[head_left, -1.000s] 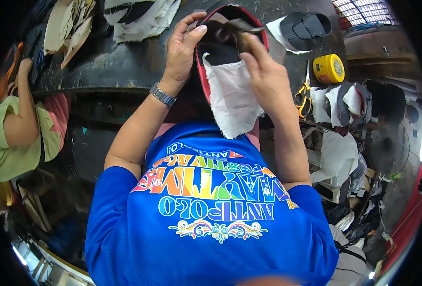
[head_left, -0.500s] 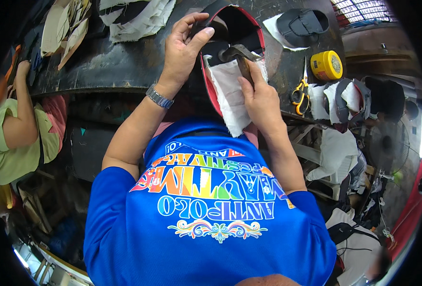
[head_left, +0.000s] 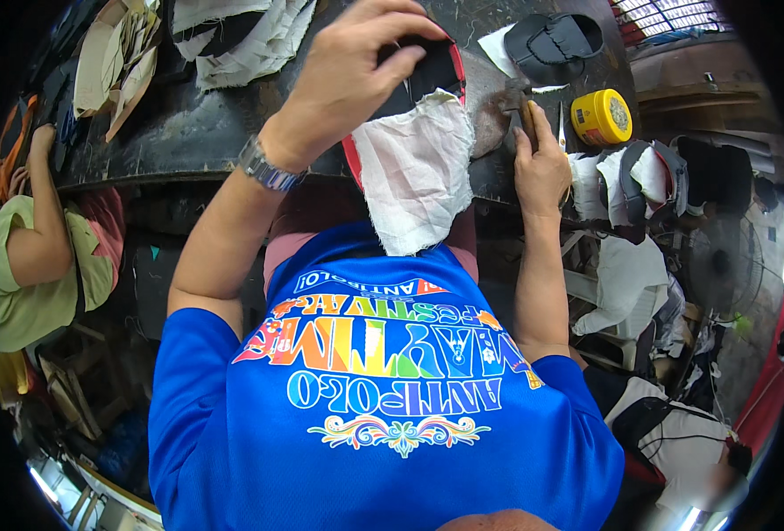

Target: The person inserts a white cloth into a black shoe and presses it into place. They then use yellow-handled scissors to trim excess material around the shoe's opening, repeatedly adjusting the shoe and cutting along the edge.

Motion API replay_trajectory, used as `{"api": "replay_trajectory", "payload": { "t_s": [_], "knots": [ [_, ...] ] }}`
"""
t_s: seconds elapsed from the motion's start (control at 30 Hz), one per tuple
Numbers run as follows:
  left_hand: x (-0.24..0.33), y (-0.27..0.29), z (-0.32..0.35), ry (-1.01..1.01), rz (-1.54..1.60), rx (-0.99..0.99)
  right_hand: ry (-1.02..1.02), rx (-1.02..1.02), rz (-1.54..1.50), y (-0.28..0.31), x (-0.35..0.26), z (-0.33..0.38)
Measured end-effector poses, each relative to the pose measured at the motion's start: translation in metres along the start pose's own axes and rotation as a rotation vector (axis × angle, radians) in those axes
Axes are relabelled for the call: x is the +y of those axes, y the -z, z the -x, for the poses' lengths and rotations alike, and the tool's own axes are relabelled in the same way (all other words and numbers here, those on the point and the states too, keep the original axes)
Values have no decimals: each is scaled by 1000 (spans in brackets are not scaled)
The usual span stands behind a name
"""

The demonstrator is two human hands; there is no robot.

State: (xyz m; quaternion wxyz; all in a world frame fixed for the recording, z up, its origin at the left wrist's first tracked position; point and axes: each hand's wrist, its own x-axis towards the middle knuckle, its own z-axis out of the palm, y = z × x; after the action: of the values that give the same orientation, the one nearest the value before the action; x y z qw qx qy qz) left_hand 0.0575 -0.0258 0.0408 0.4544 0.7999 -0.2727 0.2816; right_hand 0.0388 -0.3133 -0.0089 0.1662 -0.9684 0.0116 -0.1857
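Observation:
A black piece with a red edge [head_left: 458,66], which looks like a shoe upper, lies at the table's front edge. Frayed white cloth [head_left: 417,164] is attached to it and hangs over the edge towards me. Curled over the far part of the black piece is my left hand [head_left: 343,84], its thumb and fingers bent at the material; the exact grip is partly hidden. My right hand [head_left: 542,168] is closed round the wooden handle of a hammer [head_left: 517,93], to the right of the piece. Under the hammer head sits a worn grey slab [head_left: 489,119].
Beyond the hammer stands a black shoe upper [head_left: 556,49]. A yellow tub [head_left: 602,117] is to the right, with scissors [head_left: 562,133] mostly hidden by my right hand. More uppers [head_left: 631,181] hang at the right edge. At the left, another person's arm [head_left: 42,203] reaches the table.
The hammer has moved right, off the white cloth, to over the grey slab. My left hand has shifted up and over the piece, and the cloth now lies more to the left.

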Motion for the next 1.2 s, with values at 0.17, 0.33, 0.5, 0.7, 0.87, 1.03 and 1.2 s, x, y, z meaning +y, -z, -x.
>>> {"api": "replay_trajectory", "payload": {
  "t_s": [0.17,0.33,0.5,0.7,0.87,1.03,1.2],
  "knots": [
    [-13,-26,-7,111,-78,-497,311,149,-435,4,-38,-3],
    [-32,-43,-5,162,28,-588,509,46,-467,-5,-79,-5],
    [-38,-42,-2,172,63,-659,345,-65,-543,-14,-81,-7],
    [-35,-45,-9,308,107,-590,326,-31,-782,-18,-80,15],
    [-22,-46,0,125,-52,-535,318,10,-766,-23,-76,33],
    [-16,-49,0,26,-95,-535,301,48,-799,-28,-73,37],
    [-8,-53,1,40,-204,-594,283,35,-813,-28,-70,35]
  ]
}}
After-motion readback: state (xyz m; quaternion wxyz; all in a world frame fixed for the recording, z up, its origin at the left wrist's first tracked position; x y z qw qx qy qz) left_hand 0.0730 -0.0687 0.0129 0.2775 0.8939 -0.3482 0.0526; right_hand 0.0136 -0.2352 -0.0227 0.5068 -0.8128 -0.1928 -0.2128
